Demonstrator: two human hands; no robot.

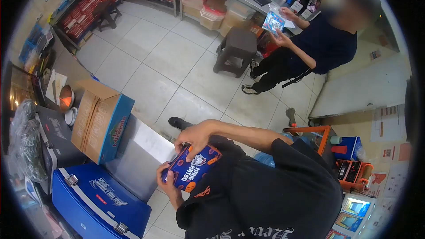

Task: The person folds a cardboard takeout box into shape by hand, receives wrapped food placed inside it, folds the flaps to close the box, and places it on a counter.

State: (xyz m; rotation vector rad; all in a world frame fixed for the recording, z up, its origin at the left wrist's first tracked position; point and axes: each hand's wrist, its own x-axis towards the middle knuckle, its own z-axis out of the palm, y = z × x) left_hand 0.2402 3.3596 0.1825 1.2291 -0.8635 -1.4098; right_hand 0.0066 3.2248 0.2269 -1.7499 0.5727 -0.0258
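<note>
My right hand (195, 138) grips the upper left edge of a dark blue printed package (197, 168), its thumb over the front face. The package carries white lettering, a mascot and orange ball pictures, and is held tilted in front of my black shirt. Closed round its lower left end is my left hand (169, 185), thumb on top. Fingers under the package are hidden, and I cannot tell whether it is a box or a pouch. A metal table (148, 144) stands just left of both hands.
A blue cooler box (104, 201) and a cardboard box (104, 121) stand at the left. Across the tiled floor, a co-worker (327, 40) holds a light blue packet (273, 21) beside a grey stool (237, 51). An orange-framed rack (316, 139) is at the right.
</note>
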